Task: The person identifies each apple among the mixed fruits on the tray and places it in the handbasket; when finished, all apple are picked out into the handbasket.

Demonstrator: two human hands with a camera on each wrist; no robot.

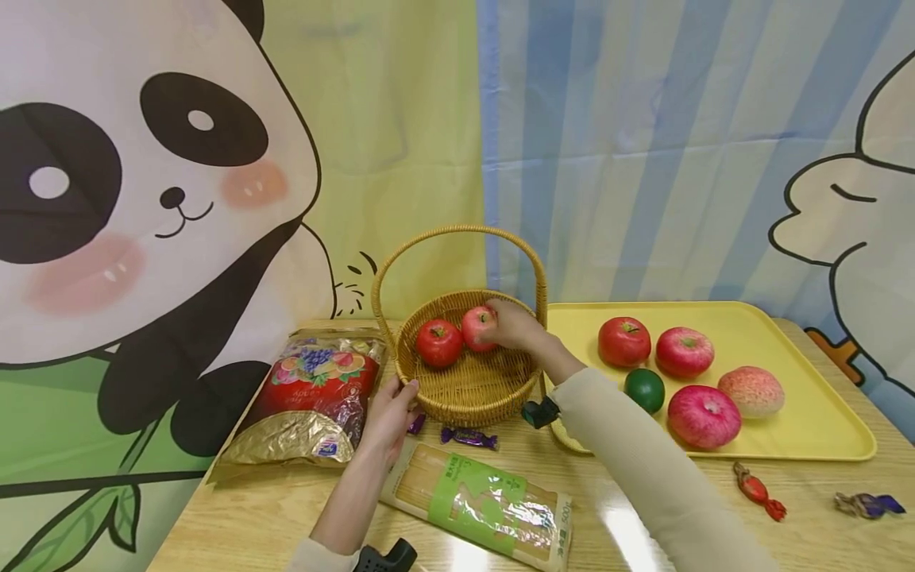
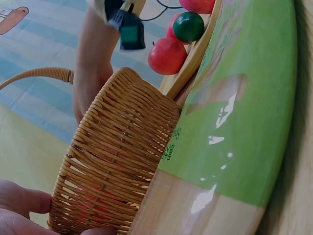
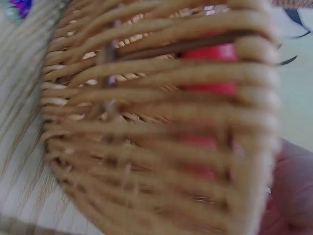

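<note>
A wicker basket [image 1: 465, 391] with a tall arched handle stands at the middle of the table. My left hand [image 1: 389, 415] holds its front left rim, thumb over the edge; the left wrist view shows the fingers against the woven wall [image 2: 117, 147]. Reaching over the right side, my right hand [image 1: 516, 324] grips a pinkish-red apple [image 1: 476, 327] inside the basket. A darker red apple [image 1: 439, 344] lies to its left. In the right wrist view the blurred weave [image 3: 156, 122] hides most of the hand, and red shows through the gaps.
A yellow tray [image 1: 808, 433] at the right bears several fruits and a green ball-shaped fruit [image 1: 645, 390]. A candy bag [image 1: 307, 397] lies left of the basket, a noodle pack [image 1: 479, 500] in front. Wrapped candies [image 1: 469, 438] are scattered on the table.
</note>
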